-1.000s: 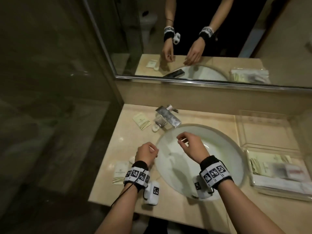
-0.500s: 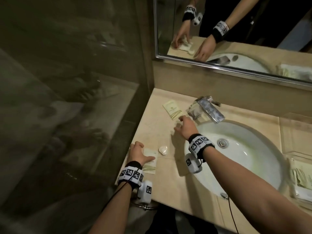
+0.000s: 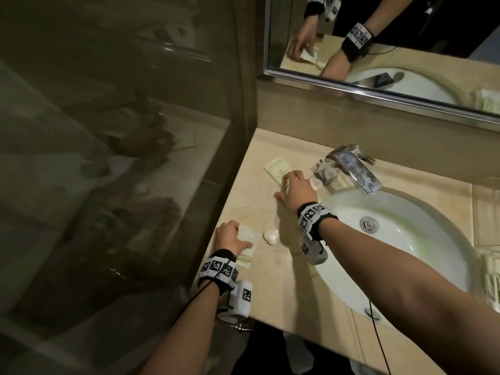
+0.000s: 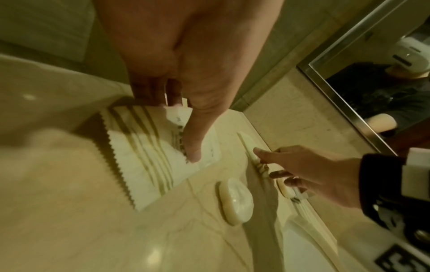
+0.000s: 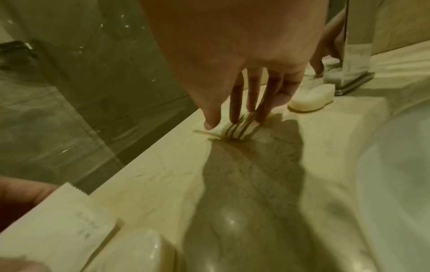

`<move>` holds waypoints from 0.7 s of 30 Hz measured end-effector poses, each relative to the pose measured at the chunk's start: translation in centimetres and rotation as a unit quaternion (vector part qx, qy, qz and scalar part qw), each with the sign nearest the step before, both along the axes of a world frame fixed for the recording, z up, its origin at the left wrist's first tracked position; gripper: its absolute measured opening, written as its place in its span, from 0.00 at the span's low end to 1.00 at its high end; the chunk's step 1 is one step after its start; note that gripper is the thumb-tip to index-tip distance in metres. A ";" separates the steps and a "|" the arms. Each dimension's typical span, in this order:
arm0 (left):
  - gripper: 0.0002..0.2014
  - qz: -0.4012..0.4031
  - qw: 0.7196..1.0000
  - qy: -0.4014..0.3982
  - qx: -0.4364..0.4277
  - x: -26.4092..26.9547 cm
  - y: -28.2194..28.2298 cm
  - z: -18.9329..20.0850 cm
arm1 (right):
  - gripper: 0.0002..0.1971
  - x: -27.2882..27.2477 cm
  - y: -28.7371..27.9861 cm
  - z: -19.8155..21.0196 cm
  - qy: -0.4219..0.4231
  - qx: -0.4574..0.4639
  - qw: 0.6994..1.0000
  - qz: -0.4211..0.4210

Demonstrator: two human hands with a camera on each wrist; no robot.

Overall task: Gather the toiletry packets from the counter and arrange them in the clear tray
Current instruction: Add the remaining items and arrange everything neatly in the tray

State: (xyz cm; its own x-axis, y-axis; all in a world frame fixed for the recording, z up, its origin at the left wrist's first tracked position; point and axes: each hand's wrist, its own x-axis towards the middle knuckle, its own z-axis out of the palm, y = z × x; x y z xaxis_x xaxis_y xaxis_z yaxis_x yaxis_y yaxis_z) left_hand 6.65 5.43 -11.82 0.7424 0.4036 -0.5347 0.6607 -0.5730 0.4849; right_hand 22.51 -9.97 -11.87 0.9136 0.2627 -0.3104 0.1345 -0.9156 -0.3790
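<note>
Fingers (image 5: 235, 103) of right hand (image 3: 296, 190) spread on far packet (image 3: 276, 169), left hand (image 3: 230, 238) pinching near packet (image 3: 247, 249).

Your head camera looks down on the counter (image 3: 273, 288); both wrist cameras sit close above it (sharing the front soap (image 4: 236, 201)), facing along your fingers

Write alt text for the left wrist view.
The left hand presses its thumb on a flat white serrated-edge packet on the beige marble counter; beyond a small white wrapped soap, the right hand touches another packet.
</note>
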 end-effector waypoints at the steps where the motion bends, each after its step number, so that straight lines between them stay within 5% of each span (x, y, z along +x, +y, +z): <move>1: 0.25 0.003 1.000 0.000 -0.001 0.1 0.2 0.0 | 0.25 0.0 0.1 0.1 -0.010 -0.010 1.000 -0.004; 8: 0.15 0.120 0.984 -0.085 -0.102 1.0 1.7 0.2 | 0.32 0.1 0.6 0.2 0.031 0.055 0.993 -0.099; 13: 0.07 0.173 0.959 -0.137 -0.176 2.0 1.3 1.8 | 0.26 -0.7 -0.3 0.5 0.064 0.034 0.994 -0.078; 21: 0.08 0.161 0.932 -0.208 -0.249 6.5 -2.8 7.3 | 0.24 -1.7 -5.2 6.0 -0.016 0.217 0.968 -0.125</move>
